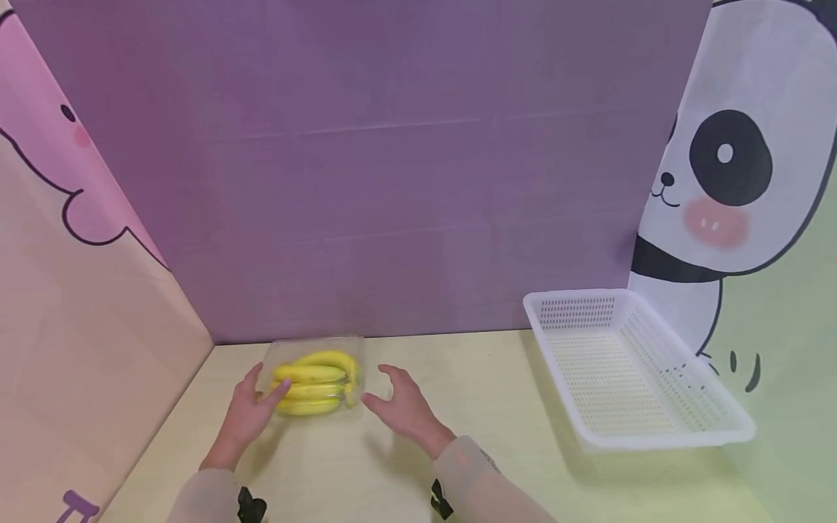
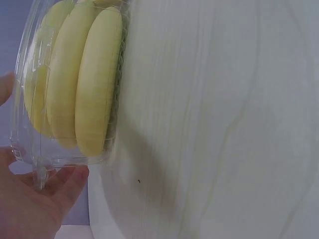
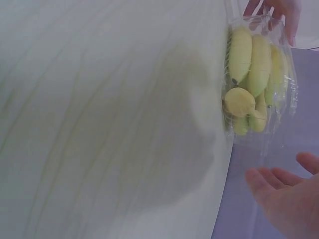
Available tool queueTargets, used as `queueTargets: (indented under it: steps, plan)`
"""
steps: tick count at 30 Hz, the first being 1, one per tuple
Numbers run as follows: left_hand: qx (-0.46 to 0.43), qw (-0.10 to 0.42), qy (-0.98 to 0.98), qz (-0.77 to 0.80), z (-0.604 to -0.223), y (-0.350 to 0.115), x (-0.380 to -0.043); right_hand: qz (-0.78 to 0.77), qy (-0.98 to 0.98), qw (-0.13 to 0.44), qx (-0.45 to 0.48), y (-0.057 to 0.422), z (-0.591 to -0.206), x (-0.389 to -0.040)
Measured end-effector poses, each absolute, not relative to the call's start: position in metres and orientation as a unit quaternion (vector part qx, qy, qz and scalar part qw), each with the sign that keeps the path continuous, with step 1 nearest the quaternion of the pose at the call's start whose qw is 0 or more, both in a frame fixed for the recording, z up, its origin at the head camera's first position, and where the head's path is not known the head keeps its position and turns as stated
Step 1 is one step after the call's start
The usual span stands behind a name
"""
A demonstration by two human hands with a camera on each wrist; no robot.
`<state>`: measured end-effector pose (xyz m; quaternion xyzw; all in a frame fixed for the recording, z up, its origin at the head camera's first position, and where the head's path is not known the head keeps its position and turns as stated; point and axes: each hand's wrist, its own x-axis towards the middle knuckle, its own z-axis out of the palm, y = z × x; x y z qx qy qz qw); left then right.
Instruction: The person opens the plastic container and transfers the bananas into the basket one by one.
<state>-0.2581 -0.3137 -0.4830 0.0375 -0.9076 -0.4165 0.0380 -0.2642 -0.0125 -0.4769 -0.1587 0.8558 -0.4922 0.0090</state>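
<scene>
A clear plastic box of bananas (image 1: pixel 310 392) lies on the table near the back wall, left of the middle. My left hand (image 1: pixel 245 414) is at the box's left end, its thumb over the lid and overlapping the bananas in the head view. In the left wrist view, the fingertips (image 2: pixel 79 173) are right at the box's end wall, with the thumb spread away from them. My right hand (image 1: pixel 407 407) hovers just right of the box, thumb and fingers apart, holding nothing. The right wrist view shows a gap between this hand and the box.
A white perforated plastic basket (image 1: pixel 591 436) stands at the right of the pale wooden table (image 1: pixel 480 407). A purple backdrop (image 1: pixel 418 181) rises behind the table. Side panels printed with a pink cartoon figure (image 1: pixel 72 145) and a panda (image 1: pixel 778 232) flank it.
</scene>
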Motion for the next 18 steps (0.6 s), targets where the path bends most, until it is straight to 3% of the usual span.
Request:
queueTargets:
  steps: [18]
  plan:
    - [0.036,0.036,-0.902,-0.43,-0.483,-0.299,-0.25,-0.498,0.851,0.014,-0.167,-0.025,-0.484,-0.271]
